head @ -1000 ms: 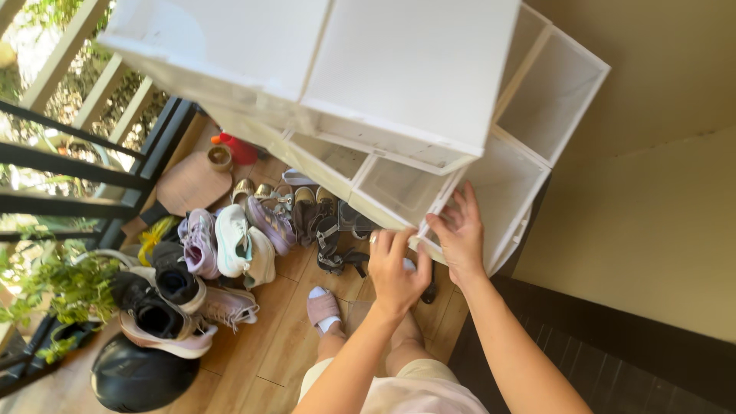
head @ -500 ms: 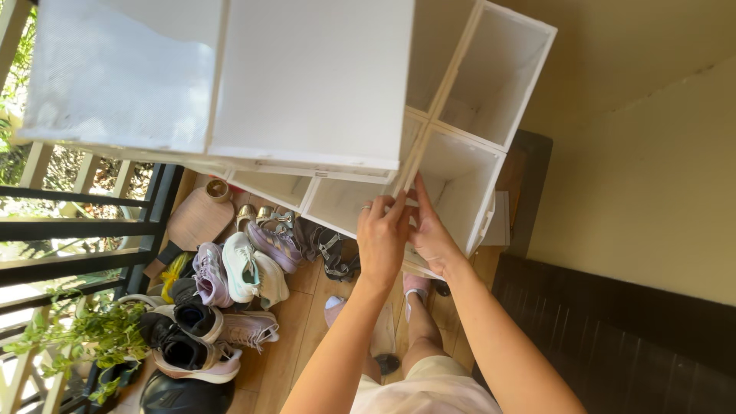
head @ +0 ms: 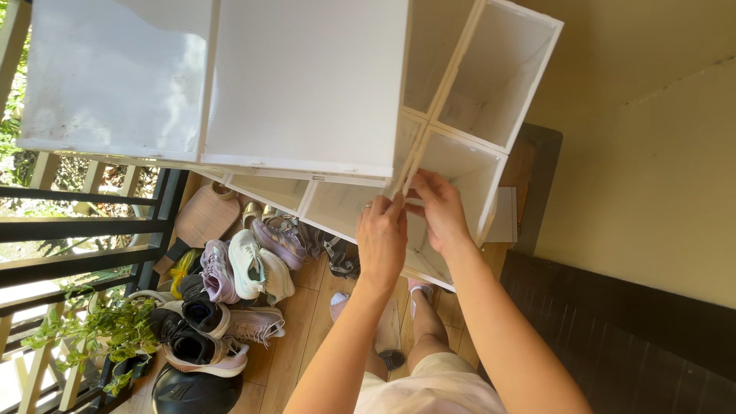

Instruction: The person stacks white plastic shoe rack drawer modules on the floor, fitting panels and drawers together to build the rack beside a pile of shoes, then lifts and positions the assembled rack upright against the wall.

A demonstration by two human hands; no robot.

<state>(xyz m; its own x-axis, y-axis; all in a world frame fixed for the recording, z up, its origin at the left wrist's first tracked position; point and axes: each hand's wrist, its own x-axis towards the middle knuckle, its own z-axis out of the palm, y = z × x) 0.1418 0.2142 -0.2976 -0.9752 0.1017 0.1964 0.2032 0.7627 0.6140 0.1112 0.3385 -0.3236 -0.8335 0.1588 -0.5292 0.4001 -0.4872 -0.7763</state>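
A white cube shelf unit (head: 307,84) fills the upper part of the head view, its open compartments facing me. Both hands are raised to its front edge where the dividers meet. My left hand (head: 381,238) grips the edge of a thin white divider panel (head: 402,165) with curled fingers; a ring shows on one finger. My right hand (head: 439,211) pinches the same edge just to the right, fingertips touching the panel at the compartment's (head: 452,192) opening. My legs and a white sock (head: 338,303) show below on the wooden floor.
A heap of shoes (head: 245,268) lies on the wooden floor under the shelf, with black sneakers (head: 188,337) and a dark helmet (head: 192,392) nearer me. A potted plant (head: 100,330) and a black railing (head: 77,230) stand at the left. A beige wall (head: 652,192) is at the right.
My view has tilted up and closer to the shelf. Both hands rose from the lower corner of the unit to the divider edge higher up and closed on it.
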